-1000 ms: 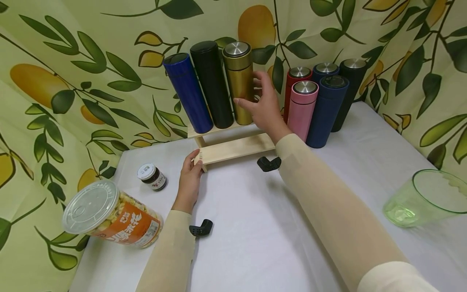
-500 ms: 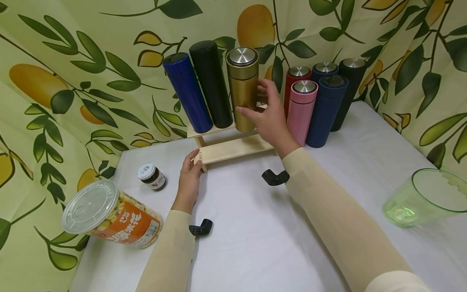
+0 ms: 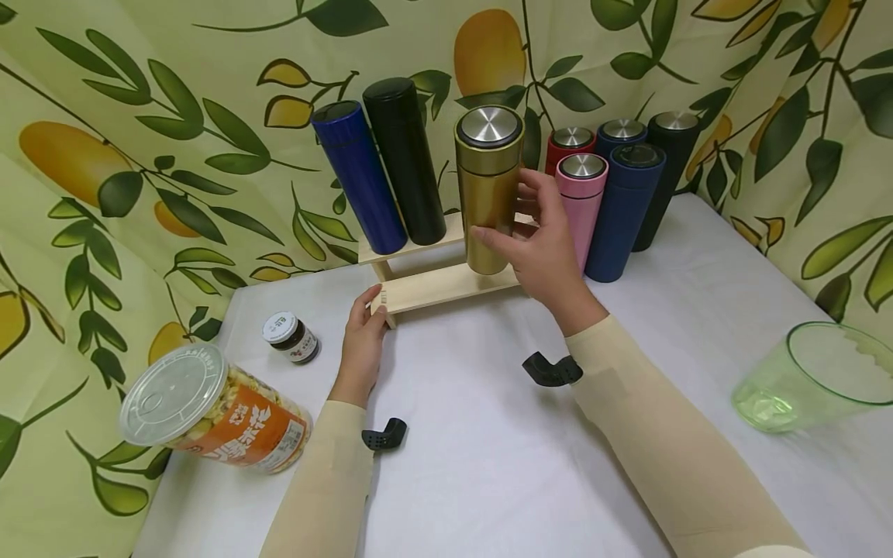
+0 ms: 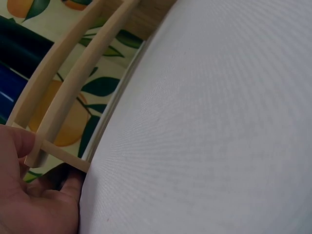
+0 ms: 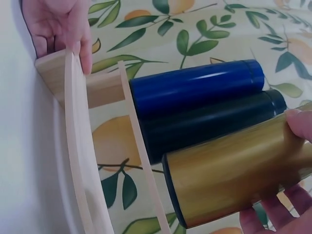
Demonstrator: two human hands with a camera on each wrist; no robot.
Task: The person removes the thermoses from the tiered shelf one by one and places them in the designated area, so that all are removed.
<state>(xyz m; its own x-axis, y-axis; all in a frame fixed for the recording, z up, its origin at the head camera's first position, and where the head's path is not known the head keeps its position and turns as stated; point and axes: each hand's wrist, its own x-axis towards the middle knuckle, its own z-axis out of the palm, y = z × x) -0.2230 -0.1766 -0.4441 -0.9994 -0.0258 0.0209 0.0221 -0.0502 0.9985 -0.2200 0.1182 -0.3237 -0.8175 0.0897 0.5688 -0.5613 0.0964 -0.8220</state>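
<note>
My right hand (image 3: 549,240) grips a gold thermos (image 3: 488,194) by its lower body, thumb in front and fingers round the far side. The thermos is upright and hangs over the lower step of a two-step wooden rack (image 3: 446,287). In the right wrist view the base of the gold thermos (image 5: 234,175) is off the upper step. My left hand (image 3: 363,333) holds the rack's left end, thumb on the lower step, as the left wrist view also shows. On the upper step stand a blue thermos (image 3: 363,182) and a black thermos (image 3: 406,167), side by side.
Right of the rack stand several thermoses, among them a pink one (image 3: 579,209) in front and a dark blue one (image 3: 624,217). A green clear cup (image 3: 774,399) is at far right. On the left are a small dark jar (image 3: 301,345) and a big snack tub (image 3: 244,422).
My right hand has lifted the gold thermos off the upper step and brought it toward me and to the right. My left hand stays on the rack.
</note>
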